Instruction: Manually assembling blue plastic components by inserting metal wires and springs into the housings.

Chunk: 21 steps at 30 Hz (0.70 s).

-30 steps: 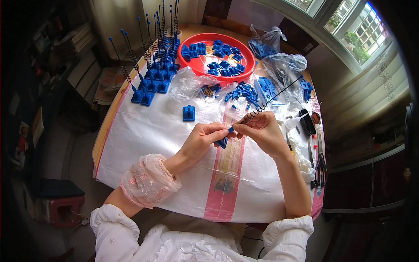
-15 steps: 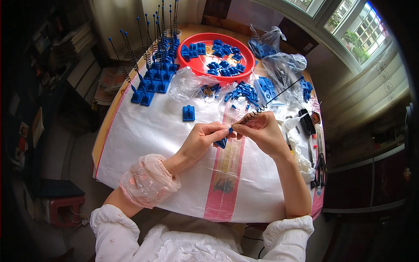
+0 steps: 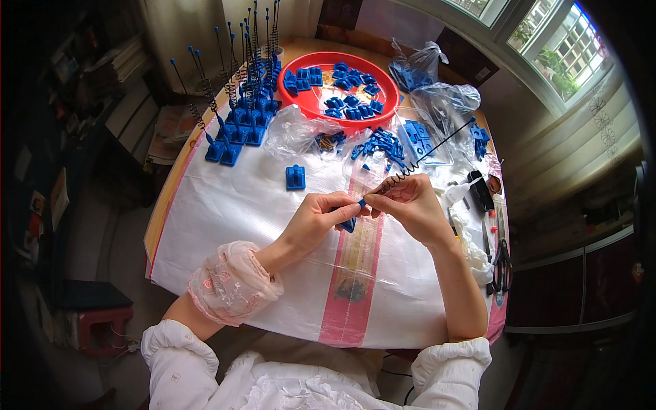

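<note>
2 hands meet at mid-table over the white sheet [image 3: 225, 212]. Left hand [image 3: 318, 219] is closed on a small blue plastic base [image 3: 348, 224], pinched between thumb and fingertips. Right hand [image 3: 410, 205] grips the lower end of a black spring wire [image 3: 427, 152], whose coiled part sits just beyond the fingers while its straight shaft slants up and to the right.

Risk, as a judgement: the wire end could miss the base or spring free, since the long shaft gives leverage and both parts are held only by fingertips.

Surroundings: 1 loose blue base [image 3: 295, 177] lies just ahead of the left hand; finished pieces with upright wires [image 3: 239, 102] stand far left; a red tray [image 3: 301, 102] of blue parts and clear bags [image 3: 444, 102] crowd the far edge. Scissors [image 3: 502, 256] lie right.
</note>
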{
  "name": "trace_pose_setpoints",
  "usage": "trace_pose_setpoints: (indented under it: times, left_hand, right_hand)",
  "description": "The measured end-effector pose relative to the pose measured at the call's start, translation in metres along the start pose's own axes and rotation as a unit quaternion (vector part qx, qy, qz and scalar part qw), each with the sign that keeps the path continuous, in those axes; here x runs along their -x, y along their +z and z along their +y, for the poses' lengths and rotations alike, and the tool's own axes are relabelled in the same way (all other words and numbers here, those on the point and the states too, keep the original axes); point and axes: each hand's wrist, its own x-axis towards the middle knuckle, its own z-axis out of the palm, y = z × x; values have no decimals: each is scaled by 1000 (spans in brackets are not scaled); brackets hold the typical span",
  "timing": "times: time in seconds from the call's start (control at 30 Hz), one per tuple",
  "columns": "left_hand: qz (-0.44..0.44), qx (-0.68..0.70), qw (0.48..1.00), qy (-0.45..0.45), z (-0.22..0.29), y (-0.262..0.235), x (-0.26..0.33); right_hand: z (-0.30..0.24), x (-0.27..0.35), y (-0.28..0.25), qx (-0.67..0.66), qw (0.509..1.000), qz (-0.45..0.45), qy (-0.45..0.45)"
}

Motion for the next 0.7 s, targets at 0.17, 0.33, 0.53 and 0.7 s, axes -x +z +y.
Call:
trace_pose_setpoints:
  times: [0.17,0.33,0.53,0.7]
  left_hand:
    - [1,0,1000,5,-3,-1,-1]
    - [-1,1,1000,6,-2,-1,-1]
    - [5,-4,1000,8,-4,-1,-1]
    - [4,-15,1000,6,0,0,0]
  right_hand:
    - [0,0,0,-4,1000,2,1]
    - [0,0,0,-4,1000,1,0]
    - [-1,0,1,0,1000,2,-2]
    - [-1,1,0,6,1000,3,-6]
